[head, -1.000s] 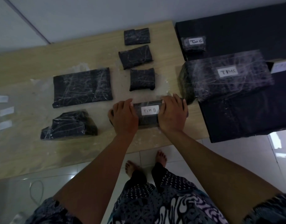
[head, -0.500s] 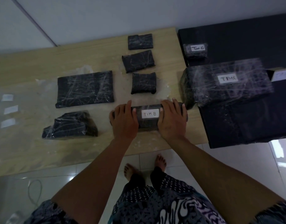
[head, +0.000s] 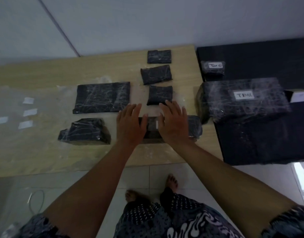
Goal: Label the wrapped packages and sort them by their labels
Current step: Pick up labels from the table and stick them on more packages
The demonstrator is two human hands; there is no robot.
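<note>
A black wrapped package (head: 194,127) with a white label lies near the front edge of the wooden table (head: 44,152). My left hand (head: 130,125) and my right hand (head: 173,124) lie over it with fingers straight, and they hide most of the label. Several unlabelled black packages lie beyond and to the left: a large flat one (head: 102,97), a lumpy one (head: 85,132) and three small ones (head: 159,95) (head: 156,74) (head: 159,56). On the black surface (head: 259,145) at right sit a big package (head: 242,98) and a small package (head: 213,67), both labelled "TIM C".
Several blank white labels (head: 28,112) lie on a clear plastic sheet at the table's left. A small box (head: 299,96) sits at the far right edge. My bare feet stand on the tiled floor below the table edge.
My fingers have straightened out and slid forward over the labelled package; the label, readable as "TIM B" before, is now mostly covered. The camera view shifted down.
</note>
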